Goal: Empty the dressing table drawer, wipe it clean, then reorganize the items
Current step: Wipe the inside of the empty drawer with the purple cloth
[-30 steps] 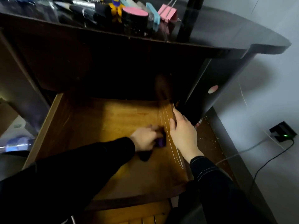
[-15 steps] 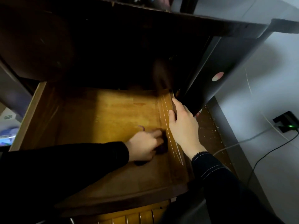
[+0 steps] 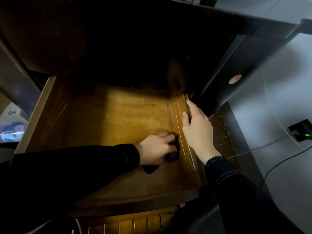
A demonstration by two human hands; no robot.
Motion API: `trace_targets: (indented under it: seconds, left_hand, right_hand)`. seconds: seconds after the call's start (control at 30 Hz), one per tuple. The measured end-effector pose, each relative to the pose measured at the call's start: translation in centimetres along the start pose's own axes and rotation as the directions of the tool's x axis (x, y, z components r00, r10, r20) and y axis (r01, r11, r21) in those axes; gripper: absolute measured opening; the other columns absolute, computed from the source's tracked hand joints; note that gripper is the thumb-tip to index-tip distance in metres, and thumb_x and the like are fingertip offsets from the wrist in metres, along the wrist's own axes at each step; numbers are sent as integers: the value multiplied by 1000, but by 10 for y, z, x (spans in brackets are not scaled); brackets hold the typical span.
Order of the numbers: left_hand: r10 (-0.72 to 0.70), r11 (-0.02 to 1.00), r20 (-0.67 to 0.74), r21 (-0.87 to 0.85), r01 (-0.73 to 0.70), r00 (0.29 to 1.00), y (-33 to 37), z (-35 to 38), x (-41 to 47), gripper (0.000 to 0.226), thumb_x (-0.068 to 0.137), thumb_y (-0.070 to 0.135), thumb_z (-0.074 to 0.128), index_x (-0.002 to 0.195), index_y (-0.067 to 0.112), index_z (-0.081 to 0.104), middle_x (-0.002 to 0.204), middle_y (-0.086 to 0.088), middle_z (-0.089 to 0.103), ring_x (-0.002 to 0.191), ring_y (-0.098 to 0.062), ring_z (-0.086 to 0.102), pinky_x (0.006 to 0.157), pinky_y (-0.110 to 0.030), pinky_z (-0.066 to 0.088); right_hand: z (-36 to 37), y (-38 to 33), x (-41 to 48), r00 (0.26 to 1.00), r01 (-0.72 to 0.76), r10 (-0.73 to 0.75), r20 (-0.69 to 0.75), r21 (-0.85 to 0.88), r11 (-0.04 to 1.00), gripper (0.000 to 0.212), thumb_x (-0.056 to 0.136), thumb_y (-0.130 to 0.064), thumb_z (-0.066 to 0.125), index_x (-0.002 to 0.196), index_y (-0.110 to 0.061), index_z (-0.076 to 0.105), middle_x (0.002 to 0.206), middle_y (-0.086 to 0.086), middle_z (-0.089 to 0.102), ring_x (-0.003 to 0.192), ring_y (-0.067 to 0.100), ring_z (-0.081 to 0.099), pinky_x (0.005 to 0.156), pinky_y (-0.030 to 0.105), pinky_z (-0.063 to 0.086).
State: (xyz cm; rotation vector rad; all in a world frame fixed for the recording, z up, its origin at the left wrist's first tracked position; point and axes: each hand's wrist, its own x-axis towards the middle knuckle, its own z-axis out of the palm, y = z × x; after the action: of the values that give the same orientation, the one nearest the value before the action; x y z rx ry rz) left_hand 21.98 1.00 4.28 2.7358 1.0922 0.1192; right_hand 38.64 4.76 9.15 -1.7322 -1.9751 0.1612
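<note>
Clutching a bunched purple cloth [image 3: 173, 156] in curled fingers, the left hand [image 3: 155, 148] presses it against the floor of the drawer [image 3: 118, 119], hard against the right wall; the wad is too crumpled to show any long axis. The right hand [image 3: 197, 130] holds that wall, thumb inside, fingers lying along the rim and pointing toward the dressing table [image 3: 236, 56]. The drawer stands pulled out, its length running from the table toward the person.

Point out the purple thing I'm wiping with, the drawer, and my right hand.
purple thing [image 3: 223, 157], head view, its visible lower edge.
drawer [image 3: 118, 115], head view, bare wooden floor.
right hand [image 3: 197, 130], head view, back of the hand.
</note>
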Motion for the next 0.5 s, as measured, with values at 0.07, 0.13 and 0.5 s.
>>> trace_targets:
  seconds: [0.07,0.13,0.5]
  left_hand:
    - [161,987,60,-39,-159,985,16,8,-9,39,84,22,64,124,21,60,130,-5,45,116,-26,48,81,-40,52]
    - [324,945,124,-85,-316,938,36,16,-21,39,80,20,70,119,18,64,126,-8,48,108,-27,50,74,-39,48]
    - [70,996,78,-65,-65,994,3,-2,-8,43,89,20,57,130,30,57,124,0,45,114,-22,46,77,-37,51]
  right_hand:
    - [1,0,0,1000,-7,7,-2,-3,1000,47,105,-30,48,151,-26,41,131,2,62,105,20,65,80,24,45]
    - [1,0,0,1000,-14,14,-1,3,1000,47,105,-30,48,151,-26,41,132,2,62,104,19,66,79,22,45]
    - [-1,0,1,1000,-14,14,9,29,999,47,105,-31,47,152,-26,40,133,1,61,107,18,64,81,23,42]
